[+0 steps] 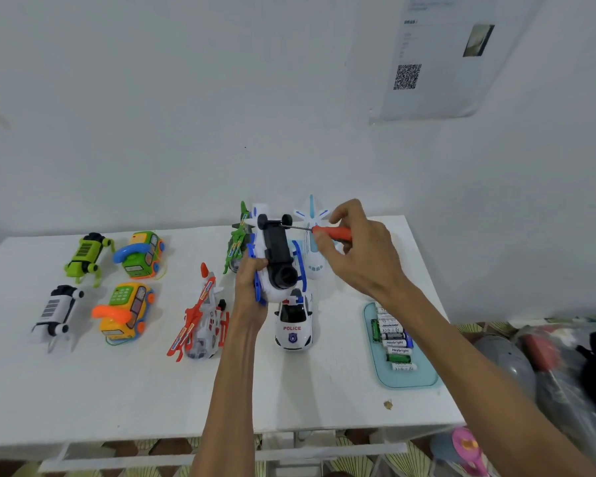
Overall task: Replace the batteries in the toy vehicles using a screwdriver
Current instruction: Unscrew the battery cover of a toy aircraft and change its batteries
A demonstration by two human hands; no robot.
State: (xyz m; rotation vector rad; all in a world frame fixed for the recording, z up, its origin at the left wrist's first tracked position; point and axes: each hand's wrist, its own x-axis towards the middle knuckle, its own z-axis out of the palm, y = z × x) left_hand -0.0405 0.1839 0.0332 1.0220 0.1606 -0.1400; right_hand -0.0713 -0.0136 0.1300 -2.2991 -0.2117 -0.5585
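Head view: the right hand pinches the orange handle of a screwdriver between thumb and curled fingers. Its thin metal shaft points left, with the tip against the black underside of a blue-and-white toy helicopter, close to a pair of small black wheels. The left hand grips that helicopter from its left side, fingers wrapped round the body and blue skid, holding it belly-up above the white table. Just beneath it stands a white police car, and behind the screwdriver lies a white toy airplane. A green toy helicopter lies beside the left hand, and an orange-and-white toy helicopter lies nearer the front. To the right, under the right forearm, a pale teal tray holds a row of batteries. Far left sit a green robot dog, a white robot dog and two toy phone cars.
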